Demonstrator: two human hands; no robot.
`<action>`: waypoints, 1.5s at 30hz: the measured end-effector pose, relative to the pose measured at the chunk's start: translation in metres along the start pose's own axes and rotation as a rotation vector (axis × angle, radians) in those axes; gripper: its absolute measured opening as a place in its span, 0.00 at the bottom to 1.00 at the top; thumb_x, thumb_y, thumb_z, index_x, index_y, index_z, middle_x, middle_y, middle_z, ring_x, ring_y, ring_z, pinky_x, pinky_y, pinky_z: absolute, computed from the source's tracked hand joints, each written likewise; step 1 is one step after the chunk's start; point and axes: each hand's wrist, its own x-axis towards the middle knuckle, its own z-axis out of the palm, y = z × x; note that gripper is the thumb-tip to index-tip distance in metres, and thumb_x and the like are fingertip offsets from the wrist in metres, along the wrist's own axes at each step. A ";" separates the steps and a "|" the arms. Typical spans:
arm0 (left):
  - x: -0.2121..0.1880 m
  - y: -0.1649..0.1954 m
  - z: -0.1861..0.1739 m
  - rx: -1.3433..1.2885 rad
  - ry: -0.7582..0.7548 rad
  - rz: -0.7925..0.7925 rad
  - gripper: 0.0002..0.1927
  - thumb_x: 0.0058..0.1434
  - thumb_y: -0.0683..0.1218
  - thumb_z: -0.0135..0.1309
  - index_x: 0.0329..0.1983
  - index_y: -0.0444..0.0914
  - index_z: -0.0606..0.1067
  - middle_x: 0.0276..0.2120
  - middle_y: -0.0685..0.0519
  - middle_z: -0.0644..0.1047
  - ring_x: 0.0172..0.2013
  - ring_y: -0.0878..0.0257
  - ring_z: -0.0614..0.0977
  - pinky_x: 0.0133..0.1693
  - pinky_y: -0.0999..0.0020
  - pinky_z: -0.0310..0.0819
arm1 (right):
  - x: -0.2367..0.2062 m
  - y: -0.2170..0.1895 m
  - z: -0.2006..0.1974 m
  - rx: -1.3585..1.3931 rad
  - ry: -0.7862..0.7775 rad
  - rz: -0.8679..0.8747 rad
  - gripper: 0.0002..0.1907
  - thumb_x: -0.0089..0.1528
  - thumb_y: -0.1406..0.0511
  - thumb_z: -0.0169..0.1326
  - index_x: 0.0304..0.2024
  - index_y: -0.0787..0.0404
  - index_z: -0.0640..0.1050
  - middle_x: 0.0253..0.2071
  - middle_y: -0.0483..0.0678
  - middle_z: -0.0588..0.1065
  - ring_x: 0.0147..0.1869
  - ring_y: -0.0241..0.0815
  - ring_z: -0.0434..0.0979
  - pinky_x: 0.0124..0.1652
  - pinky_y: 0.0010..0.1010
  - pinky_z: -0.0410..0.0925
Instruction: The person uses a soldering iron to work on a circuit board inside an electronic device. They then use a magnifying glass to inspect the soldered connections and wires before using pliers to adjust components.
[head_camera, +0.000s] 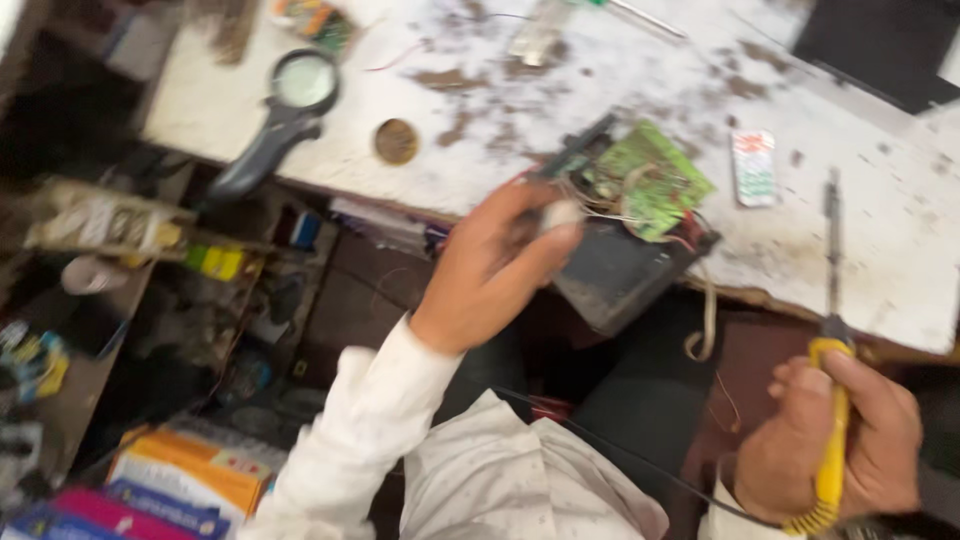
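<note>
While a green circuit board (655, 180) lies on a dark box (620, 265) at the near edge of the white, stained surface (560, 110), the left hand (490, 265) is held against the left side of that board, its fingers closed on a small white piece. Right of the board, a yellow-handled soldering iron (830, 400) is gripped in the right hand (835, 445), fingers wrapped tight, tip pointed up. Left of the board, a magnifying glass (290, 110) and a round tin (396, 141) are seen.
</note>
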 end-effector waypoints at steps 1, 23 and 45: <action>0.025 0.006 0.015 0.210 -0.073 0.137 0.18 0.70 0.47 0.57 0.57 0.31 0.71 0.52 0.44 0.74 0.44 0.63 0.78 0.44 0.70 0.76 | 0.002 -0.005 -0.002 -0.017 0.018 -0.001 0.06 0.78 0.73 0.53 0.55 0.74 0.75 0.43 0.58 0.74 0.41 0.40 0.78 0.45 0.26 0.73; 0.128 -0.034 0.071 0.650 -0.178 0.146 0.19 0.60 0.53 0.57 0.36 0.32 0.72 0.42 0.40 0.75 0.40 0.41 0.80 0.43 0.51 0.74 | 0.012 -0.031 0.030 -0.197 -0.119 -0.052 0.05 0.70 0.75 0.59 0.49 0.69 0.80 0.43 0.56 0.78 0.44 0.43 0.80 0.47 0.26 0.73; 0.124 -0.025 0.076 0.651 -0.144 0.105 0.17 0.60 0.52 0.57 0.33 0.33 0.70 0.39 0.40 0.73 0.35 0.39 0.79 0.39 0.47 0.72 | 0.028 -0.041 0.055 -0.210 -0.270 -0.044 0.11 0.63 0.76 0.60 0.48 0.64 0.82 0.39 0.51 0.77 0.38 0.38 0.78 0.36 0.23 0.70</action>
